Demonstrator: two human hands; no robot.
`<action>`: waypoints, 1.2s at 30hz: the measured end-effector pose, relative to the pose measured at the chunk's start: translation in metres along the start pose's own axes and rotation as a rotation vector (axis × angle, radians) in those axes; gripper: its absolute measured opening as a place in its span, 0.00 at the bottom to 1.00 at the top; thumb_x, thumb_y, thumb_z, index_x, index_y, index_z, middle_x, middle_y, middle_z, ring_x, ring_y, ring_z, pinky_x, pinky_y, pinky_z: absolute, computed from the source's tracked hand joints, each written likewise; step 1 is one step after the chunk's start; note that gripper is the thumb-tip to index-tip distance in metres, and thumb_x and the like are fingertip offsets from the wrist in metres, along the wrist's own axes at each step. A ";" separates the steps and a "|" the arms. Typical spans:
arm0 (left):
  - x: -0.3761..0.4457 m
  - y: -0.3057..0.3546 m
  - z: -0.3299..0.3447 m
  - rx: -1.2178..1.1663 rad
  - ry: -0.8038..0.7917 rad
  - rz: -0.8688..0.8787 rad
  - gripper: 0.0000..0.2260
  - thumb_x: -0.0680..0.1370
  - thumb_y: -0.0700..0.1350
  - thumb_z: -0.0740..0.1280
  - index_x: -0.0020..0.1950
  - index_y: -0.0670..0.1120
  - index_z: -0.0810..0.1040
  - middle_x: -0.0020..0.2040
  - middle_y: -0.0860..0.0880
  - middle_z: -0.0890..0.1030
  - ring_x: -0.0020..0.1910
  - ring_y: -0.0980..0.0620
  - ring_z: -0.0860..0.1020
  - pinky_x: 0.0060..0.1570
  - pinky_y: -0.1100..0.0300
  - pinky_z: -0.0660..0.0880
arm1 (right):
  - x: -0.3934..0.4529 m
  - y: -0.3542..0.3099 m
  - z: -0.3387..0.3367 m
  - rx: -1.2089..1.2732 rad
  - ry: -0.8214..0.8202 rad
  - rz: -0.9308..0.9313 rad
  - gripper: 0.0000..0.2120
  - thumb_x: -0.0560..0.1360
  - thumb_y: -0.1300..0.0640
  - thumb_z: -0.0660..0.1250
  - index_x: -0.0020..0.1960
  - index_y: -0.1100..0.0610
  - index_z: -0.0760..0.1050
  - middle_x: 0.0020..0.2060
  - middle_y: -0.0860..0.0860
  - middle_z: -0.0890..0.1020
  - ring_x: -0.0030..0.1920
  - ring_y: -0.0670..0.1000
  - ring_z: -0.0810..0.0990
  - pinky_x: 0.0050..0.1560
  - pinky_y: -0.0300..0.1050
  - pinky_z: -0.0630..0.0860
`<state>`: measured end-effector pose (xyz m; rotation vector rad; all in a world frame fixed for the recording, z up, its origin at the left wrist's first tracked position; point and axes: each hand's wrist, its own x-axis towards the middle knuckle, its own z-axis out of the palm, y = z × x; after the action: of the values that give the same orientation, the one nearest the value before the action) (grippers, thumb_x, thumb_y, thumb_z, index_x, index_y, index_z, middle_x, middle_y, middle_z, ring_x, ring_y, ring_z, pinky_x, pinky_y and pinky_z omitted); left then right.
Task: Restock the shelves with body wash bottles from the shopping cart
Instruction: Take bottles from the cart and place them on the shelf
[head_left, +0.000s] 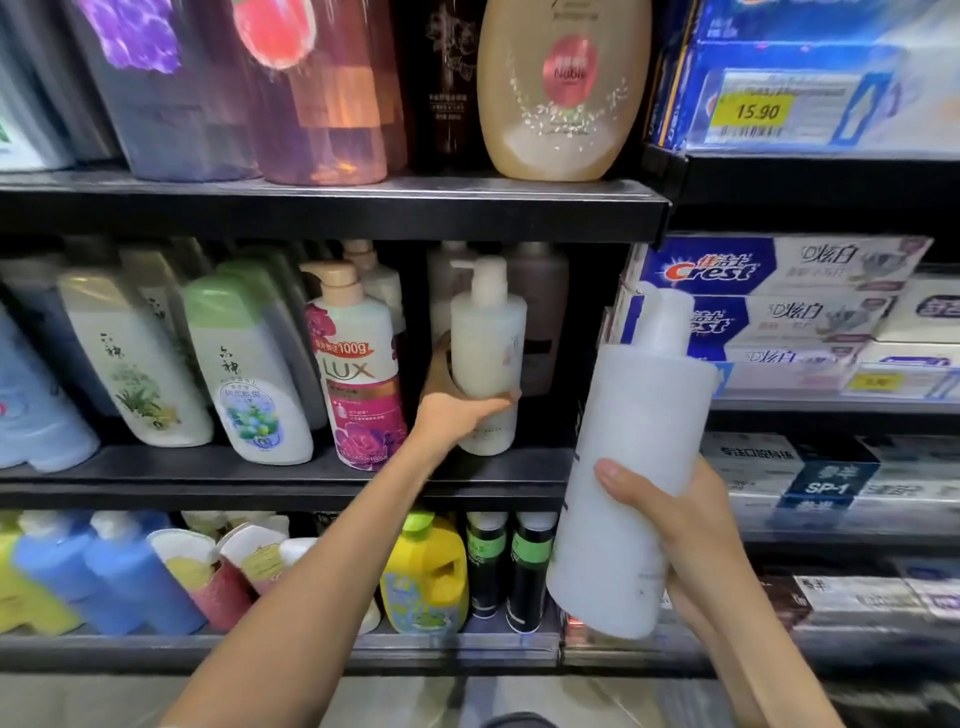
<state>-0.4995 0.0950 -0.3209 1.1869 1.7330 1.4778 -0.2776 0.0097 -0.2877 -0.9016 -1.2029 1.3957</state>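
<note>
The left hand (457, 402) is wrapped around a white pump bottle (488, 353), fingers curled across its lower front, thumb hidden behind. The bottle stands upright on the middle shelf (291, 478), near that shelf's right end and close to the front edge; its base looks to be touching the shelf, though the blur makes this hard to confirm. Just to its left stands a pink Lux bottle (361, 374), and directly behind it are a pale bottle and a dark brown bottle (540, 317), deeper on the shelf.

The right hand (675, 525) is clamped on a second white bottle (631, 467), larger in view, held in the air in front of the shelving, tilted with its pump top leaning up and to the right. The thumb lies across the front and the palm supports the lower right side. This bottle touches no shelf; it overlaps the dividing post between the body wash section and the toothpaste boxes (769, 306) to the right.

On the upper shelf (332, 205) a beige bottle (561, 93) stands at the right end. Below, on the lowest shelf, a yellow jug (423, 577) stands beside two dark, green-labelled bottles (509, 564)
</note>
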 end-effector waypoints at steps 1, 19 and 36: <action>-0.009 -0.002 0.003 0.155 0.041 0.010 0.22 0.64 0.48 0.80 0.50 0.43 0.74 0.49 0.43 0.81 0.47 0.49 0.78 0.44 0.58 0.75 | 0.001 0.000 0.002 0.007 0.007 0.002 0.36 0.50 0.50 0.79 0.56 0.60 0.75 0.45 0.58 0.84 0.43 0.58 0.84 0.39 0.52 0.81; 0.001 -0.028 0.017 0.110 0.270 0.183 0.31 0.71 0.28 0.69 0.72 0.38 0.64 0.65 0.38 0.73 0.63 0.43 0.73 0.63 0.56 0.70 | 0.007 0.004 -0.001 -0.004 -0.048 0.018 0.38 0.51 0.50 0.79 0.59 0.59 0.74 0.47 0.58 0.84 0.45 0.59 0.84 0.38 0.49 0.80; 0.015 -0.031 0.015 0.099 0.311 0.103 0.36 0.71 0.37 0.74 0.76 0.42 0.60 0.69 0.43 0.72 0.67 0.46 0.71 0.66 0.57 0.66 | 0.006 0.021 0.006 0.010 -0.042 0.071 0.35 0.52 0.53 0.79 0.58 0.59 0.75 0.46 0.59 0.84 0.44 0.60 0.84 0.37 0.49 0.80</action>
<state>-0.5016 0.1157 -0.3527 1.1595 1.9947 1.7304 -0.2894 0.0154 -0.3058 -0.9199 -1.2044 1.4825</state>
